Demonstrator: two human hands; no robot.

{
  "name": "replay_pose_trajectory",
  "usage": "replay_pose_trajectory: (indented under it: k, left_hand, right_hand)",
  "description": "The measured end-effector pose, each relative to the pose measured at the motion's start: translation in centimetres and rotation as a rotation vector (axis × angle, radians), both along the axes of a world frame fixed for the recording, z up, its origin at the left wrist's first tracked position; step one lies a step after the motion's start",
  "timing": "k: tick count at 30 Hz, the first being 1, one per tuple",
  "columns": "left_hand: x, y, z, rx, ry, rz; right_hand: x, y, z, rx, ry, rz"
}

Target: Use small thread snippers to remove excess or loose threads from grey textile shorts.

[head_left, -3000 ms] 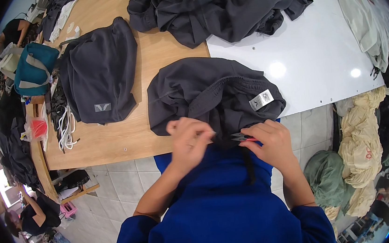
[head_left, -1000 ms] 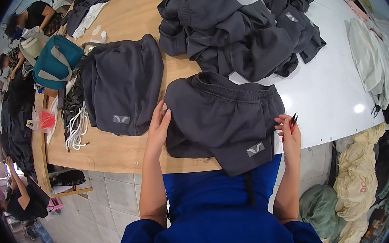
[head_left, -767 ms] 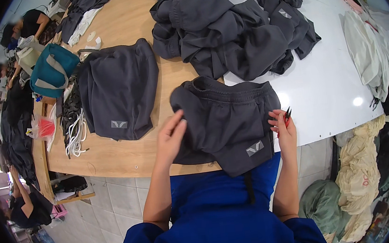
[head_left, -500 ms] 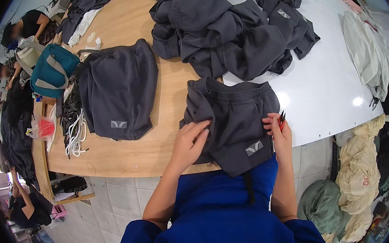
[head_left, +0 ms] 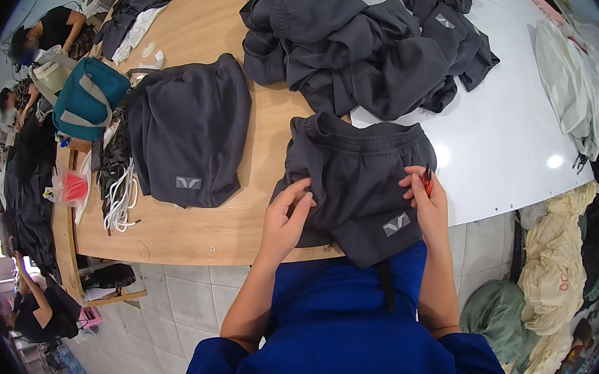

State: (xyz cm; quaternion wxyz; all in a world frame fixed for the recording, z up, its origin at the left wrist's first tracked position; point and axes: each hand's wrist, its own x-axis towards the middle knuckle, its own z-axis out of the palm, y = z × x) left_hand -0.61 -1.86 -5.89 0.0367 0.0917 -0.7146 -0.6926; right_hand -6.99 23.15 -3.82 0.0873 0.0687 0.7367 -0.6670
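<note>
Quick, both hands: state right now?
Left hand: at the left side of the dark grey shorts; whether it grips cloth cannot be told.
Right hand: closed, holding small red-and-black snips.

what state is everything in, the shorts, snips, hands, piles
Dark grey shorts: left side bunched, lower corner past the table edge
Red-handled thread snips: held; blades open or closed, can't tell
Right hand: closed around the snips
Left hand: at the shorts' left side, grip unclear
Dark grey garment at left: folded
Garment pile: crumpled
White cords: loosely bunched
</note>
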Motion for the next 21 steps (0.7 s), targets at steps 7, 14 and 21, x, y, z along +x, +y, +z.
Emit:
replay_pose_trajectory:
  k: [7,14,21]
  left_hand:
    - [0.2,-0.4,0.3,0.2,-0.044,-0.003]
    - [0.5,-0.4,2.9,0.346,-0.064,0.143]
    - [1.9,1.2,5.3,0.752,-0.084,0.05]
  right_hand:
    - [1.5,-0.4,1.0,-0.033,-0.005,0.016]
    - [2.9,-2.7,1.6,-0.072,0.091,0.209]
    - [3.6,-3.6,3.6,-0.171,0.107,0.262]
